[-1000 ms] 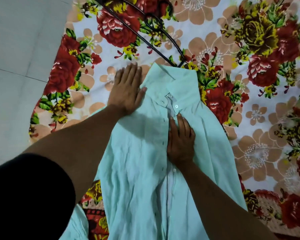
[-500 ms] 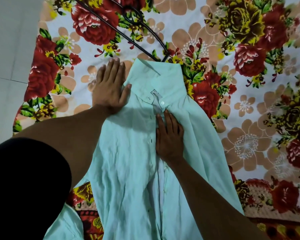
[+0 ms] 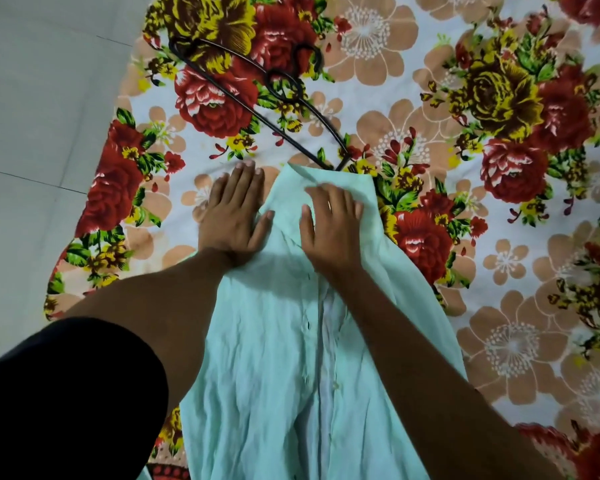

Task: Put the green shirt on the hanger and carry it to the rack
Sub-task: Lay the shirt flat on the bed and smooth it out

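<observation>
The pale green shirt [image 3: 274, 341] lies flat, front up, on a floral bedsheet [image 3: 499, 237], collar pointing away from me. My left hand [image 3: 234, 216] presses flat on the shirt's left shoulder edge, fingers spread partly onto the sheet. My right hand [image 3: 329, 223] lies flat over the collar area, fingers straight. A black wire hanger [image 3: 257, 88] rests on the sheet just beyond the collar, one end touching the shirt's top edge; its hook curls near the middle.
Grey tiled floor [image 3: 32, 133] runs along the left of the sheet. A dark sleeve [image 3: 66, 393] covers my left upper arm at the bottom left. No rack is in view.
My right hand slid up from the shirt's button placket to the collar. The left hand stays on the shoulder edge. The camera view shifted, showing more of the hanger.
</observation>
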Demonstrator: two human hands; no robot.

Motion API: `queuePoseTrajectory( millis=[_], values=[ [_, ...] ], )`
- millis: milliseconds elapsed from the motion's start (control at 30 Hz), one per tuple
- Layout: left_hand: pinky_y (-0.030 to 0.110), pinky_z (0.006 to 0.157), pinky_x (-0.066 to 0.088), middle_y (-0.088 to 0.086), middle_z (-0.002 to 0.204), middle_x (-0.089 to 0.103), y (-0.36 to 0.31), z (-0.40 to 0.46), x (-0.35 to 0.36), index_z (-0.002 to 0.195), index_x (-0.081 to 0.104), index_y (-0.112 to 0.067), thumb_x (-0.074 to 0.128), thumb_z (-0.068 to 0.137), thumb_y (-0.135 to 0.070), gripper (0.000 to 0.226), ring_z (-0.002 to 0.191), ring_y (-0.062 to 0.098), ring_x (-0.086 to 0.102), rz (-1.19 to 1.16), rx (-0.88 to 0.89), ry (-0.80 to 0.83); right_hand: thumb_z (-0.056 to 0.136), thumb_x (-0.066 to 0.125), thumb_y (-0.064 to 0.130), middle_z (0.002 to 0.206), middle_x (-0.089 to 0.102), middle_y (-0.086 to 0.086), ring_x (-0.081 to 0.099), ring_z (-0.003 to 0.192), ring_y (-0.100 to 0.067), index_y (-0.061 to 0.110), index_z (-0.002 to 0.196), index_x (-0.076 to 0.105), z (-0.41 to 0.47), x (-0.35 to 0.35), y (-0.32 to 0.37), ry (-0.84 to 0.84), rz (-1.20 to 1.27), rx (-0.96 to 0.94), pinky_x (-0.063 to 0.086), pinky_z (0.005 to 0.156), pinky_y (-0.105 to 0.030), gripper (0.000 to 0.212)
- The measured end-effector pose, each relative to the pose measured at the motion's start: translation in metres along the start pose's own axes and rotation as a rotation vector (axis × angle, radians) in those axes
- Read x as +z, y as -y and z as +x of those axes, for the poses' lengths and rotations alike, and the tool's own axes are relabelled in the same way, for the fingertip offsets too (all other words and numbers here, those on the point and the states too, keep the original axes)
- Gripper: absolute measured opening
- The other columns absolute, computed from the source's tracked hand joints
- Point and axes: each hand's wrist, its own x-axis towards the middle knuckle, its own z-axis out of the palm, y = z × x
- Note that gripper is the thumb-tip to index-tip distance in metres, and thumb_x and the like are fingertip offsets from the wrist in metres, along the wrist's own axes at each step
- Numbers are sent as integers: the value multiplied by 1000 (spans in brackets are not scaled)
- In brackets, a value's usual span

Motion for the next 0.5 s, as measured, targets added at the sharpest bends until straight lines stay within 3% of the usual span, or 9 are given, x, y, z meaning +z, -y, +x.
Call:
queuePoseTrajectory(
  millis=[200,333,500],
  values=[
    [49,127,13,9,170,19,1,1,2,162,22,-12,35,101,-49,72,159,21,10,27,-4,19,98,49,37,138,57,-10,52,127,-31,14,132,59,101,42,-14,101,-112,-51,40,102,-44,42],
    [48,128,12,9,170,17,2,3,2,162,21,-12,36,101,-48,73,159,21,7,24,-12,25,93,53,58,148,49,-13,44,137,-33,12,143,49,134,55,-23,184,-102,5,38,109,-46,68],
    [49,128,11,8,171,14,3,3,2,163,19,-12,37,100,-48,75,159,21,6,20,-6,44,84,65,63,139,53,-12,47,130,-33,9,147,45,154,56,-19,225,-56,51,43,101,-48,85]
  ],
)
